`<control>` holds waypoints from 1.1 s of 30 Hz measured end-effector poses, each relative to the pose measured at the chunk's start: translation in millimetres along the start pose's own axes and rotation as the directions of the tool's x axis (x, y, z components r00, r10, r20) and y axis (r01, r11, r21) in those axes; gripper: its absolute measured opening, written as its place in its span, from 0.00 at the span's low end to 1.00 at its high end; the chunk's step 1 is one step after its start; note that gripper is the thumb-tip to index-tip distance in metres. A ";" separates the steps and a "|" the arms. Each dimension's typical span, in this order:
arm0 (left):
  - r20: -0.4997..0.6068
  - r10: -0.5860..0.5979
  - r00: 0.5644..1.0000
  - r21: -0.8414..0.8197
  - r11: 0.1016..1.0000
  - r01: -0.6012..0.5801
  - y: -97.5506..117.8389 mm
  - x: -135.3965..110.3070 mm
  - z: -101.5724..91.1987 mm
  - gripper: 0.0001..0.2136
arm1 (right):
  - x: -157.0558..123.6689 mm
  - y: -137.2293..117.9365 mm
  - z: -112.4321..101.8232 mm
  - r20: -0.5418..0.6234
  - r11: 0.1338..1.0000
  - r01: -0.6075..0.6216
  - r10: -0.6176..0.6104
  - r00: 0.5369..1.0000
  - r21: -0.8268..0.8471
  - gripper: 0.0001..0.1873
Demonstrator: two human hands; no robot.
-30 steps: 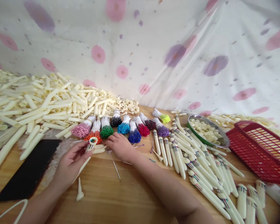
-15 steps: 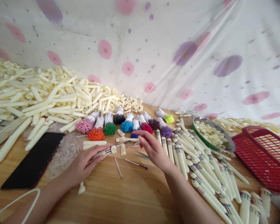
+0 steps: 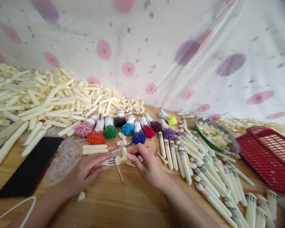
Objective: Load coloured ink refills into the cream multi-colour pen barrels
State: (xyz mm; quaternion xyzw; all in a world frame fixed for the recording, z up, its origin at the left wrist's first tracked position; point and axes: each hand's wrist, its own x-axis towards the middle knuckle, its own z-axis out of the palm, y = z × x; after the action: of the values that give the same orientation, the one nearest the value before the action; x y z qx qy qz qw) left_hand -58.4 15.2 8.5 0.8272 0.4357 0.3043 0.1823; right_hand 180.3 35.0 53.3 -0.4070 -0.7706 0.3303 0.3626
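Observation:
My left hand (image 3: 86, 171) is closed around a cream multicolour pen (image 3: 112, 161), which lies nearly level with its slotted top end to the right. Coloured sliders show in the slots. My right hand (image 3: 147, 163) pinches a small cream plastic piece (image 3: 124, 157) at that end; whether it sits inside the barrel I cannot tell. Below the pen top a thin refill (image 3: 120, 174) lies on the table. Just behind the hands are loose cream slotted parts (image 3: 121, 143) and some more refills (image 3: 118, 148). The right fingertips partly hide what lies behind them.
Bundles of coloured refills, such as the orange bundle (image 3: 96, 136), stand behind the hands. Finished-looking pens (image 3: 211, 177) lie in rows at right, near a bowl (image 3: 232, 145) and red basket (image 3: 263, 161). A black phone (image 3: 30, 167) and piled cream barrels (image 3: 49, 101) are at left.
My right hand has moved down and left to the pen top with the small cream piece, uncovering the blue refill bundle. My left hand still holds the pen.

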 end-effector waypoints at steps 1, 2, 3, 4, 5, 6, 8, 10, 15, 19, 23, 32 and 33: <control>-0.001 0.004 1.000 -0.012 1.000 -0.004 0.3 0.0 0.4 0.15 | 0.0 0.6 2.2 0.008 1.000 0.000 0.000 1.000 0.003 0.10; -0.002 0.005 1.000 -0.029 1.000 -0.005 0.6 0.1 1.0 0.14 | -0.1 1.2 4.5 0.017 1.000 -0.002 0.002 1.000 0.010 0.11; -0.003 0.001 1.000 -0.047 0.999 -0.001 0.9 0.0 1.7 0.14 | -0.3 1.8 6.8 0.025 1.000 -0.005 0.005 1.000 0.018 0.11; -0.007 -0.007 1.000 -0.065 0.998 0.007 1.2 -0.1 2.5 0.14 | -0.4 2.4 9.0 0.032 1.000 -0.005 0.005 0.999 0.019 0.12; -0.006 -0.022 1.000 -0.083 0.996 0.022 1.6 -0.2 3.3 0.14 | -0.5 3.0 11.1 0.033 1.000 0.001 -0.001 0.999 0.007 0.13; -0.002 -0.038 0.999 -0.099 0.994 0.037 2.1 -0.5 4.1 0.14 | -0.5 3.9 13.2 0.027 0.999 0.018 -0.017 0.999 -0.027 0.14; 0.014 -0.066 0.998 -0.126 0.990 0.067 3.7 -0.8 5.6 0.14 | 0.2 6.1 16.8 0.001 0.987 0.073 -0.074 0.997 -0.143 0.18; 0.040 -0.090 0.995 -0.151 0.984 0.095 6.7 -0.6 6.8 0.14 | 1.4 8.3 19.5 -0.047 0.960 0.109 -0.125 0.991 -0.256 0.22; 0.075 -0.134 0.988 -0.225 0.963 0.148 18.4 2.1 9.0 0.15 | 2.5 9.8 22.6 -0.110 0.900 0.151 -0.214 0.971 -0.409 0.26; 0.144 -0.159 0.977 -0.189 0.964 0.185 23.1 3.9 11.4 0.12 | 1.1 11.7 28.3 -0.089 0.900 0.134 -0.187 0.978 -0.416 0.26; 0.040 -0.088 0.995 -0.099 0.991 0.091 22.3 3.8 16.9 0.11 | 1.0 15.0 37.9 -0.134 0.954 -0.064 0.025 0.991 -0.292 0.25; -0.146 0.167 0.975 0.284 0.951 -0.120 36.1 14.5 22.9 0.12 | 2.1 29.6 53.9 -0.138 0.947 -0.321 0.316 0.939 -0.020 0.25; -0.138 0.157 0.978 0.288 0.951 -0.113 36.3 16.8 22.6 0.12 | 3.4 32.6 53.3 -0.141 0.944 -0.330 0.326 0.935 -0.003 0.26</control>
State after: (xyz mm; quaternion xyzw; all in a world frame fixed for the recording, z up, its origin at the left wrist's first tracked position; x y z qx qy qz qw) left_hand -13.9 8.2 17.9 0.8457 0.4297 0.3165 0.0073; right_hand 147.5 41.3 0.4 -0.5564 -0.6693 0.3468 0.3496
